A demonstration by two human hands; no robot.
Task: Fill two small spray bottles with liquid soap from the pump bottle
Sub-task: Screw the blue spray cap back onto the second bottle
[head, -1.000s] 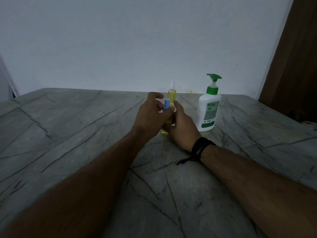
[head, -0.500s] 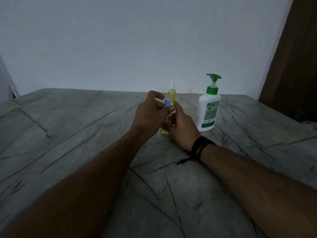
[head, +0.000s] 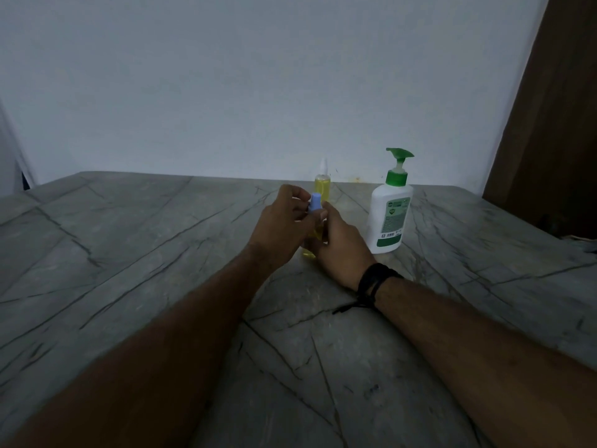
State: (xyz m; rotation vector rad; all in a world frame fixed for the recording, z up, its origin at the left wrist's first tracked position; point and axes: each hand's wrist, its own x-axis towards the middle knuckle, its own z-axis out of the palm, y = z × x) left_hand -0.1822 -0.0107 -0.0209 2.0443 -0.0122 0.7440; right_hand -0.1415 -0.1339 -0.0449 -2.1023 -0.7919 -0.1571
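Note:
A small spray bottle of yellow liquid (head: pixel 314 236) stands on the table between my hands. Its blue cap (head: pixel 315 202) sits on top, pinched by my left hand (head: pixel 284 221). My right hand (head: pixel 342 247) grips the bottle's body from the right and hides most of it. A second small spray bottle (head: pixel 322 185), filled with yellow liquid and topped by a clear cap, stands just behind. The white pump bottle with a green pump (head: pixel 390 218) stands to the right of my right hand.
The grey marble table (head: pixel 161 253) reaches to a pale wall at the back. A dark wooden door or panel (head: pixel 555 124) rises at the far right. A black cord bracelet (head: pixel 371 282) circles my right wrist.
My left hand's fingers have shifted slightly around the blue cap on the bottle. The bottles and my right hand stay where they were.

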